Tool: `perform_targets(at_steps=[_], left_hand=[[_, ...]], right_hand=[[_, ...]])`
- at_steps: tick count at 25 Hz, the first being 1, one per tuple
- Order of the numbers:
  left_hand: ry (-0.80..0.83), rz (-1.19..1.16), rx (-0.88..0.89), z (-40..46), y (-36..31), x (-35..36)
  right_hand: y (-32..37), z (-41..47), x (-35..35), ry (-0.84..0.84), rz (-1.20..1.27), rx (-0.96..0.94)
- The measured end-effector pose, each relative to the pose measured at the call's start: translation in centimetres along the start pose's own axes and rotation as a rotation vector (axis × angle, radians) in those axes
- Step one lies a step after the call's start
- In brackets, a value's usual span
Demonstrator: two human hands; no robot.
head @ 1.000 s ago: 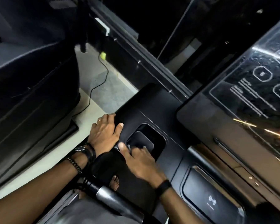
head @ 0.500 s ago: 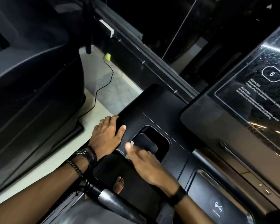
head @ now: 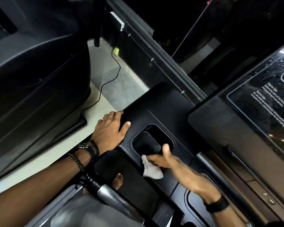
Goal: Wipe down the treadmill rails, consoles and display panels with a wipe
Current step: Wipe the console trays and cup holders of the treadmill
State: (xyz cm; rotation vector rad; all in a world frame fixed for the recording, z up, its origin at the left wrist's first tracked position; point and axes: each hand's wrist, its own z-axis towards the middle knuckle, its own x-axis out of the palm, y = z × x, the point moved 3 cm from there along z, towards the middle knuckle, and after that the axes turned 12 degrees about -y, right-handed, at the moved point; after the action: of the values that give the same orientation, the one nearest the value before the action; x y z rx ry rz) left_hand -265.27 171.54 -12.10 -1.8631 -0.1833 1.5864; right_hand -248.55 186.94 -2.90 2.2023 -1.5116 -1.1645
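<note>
Wipe (head: 152, 170), a crumpled white scrap, now hangs clear of the console (head: 162, 108) pocket (head: 152, 141), pinched in the right hand (head: 169, 163) at the pocket's near rim, thumb raised. Left hand (head: 108, 130) stays flat, fingers spread, on the matte black console's left edge. Glossy display panel (head: 261, 99) sits right.

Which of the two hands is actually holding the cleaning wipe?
The right hand, wearing a plain black wristband, pinches the crumpled white wipe. The beaded-bracelet left hand only rests on the black console.
</note>
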Motion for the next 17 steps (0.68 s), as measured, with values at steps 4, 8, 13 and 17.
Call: perform_targets(at_steps=[4, 8, 13, 17], left_hand=[[0.000, 0.005, 0.005, -0.1, 0.0, -0.2], [0.009, 0.020, 0.012, -0.3, -0.2, -0.3], [0.007, 0.038, 0.024, -0.3, -0.1, -0.2], [0.022, 0.047, 0.035, -0.4, 0.0, -0.3]], right_hand=[[1.0, 1.9, 1.8, -0.038, -0.357, -0.059], [2.3, -0.3, 0.2, 0.010, -0.451, -0.025], [1.3, 0.3, 0.4, 0.004, -0.840, -0.235], [0.4, 1.3, 1.4, -0.060, -1.061, -0.396]])
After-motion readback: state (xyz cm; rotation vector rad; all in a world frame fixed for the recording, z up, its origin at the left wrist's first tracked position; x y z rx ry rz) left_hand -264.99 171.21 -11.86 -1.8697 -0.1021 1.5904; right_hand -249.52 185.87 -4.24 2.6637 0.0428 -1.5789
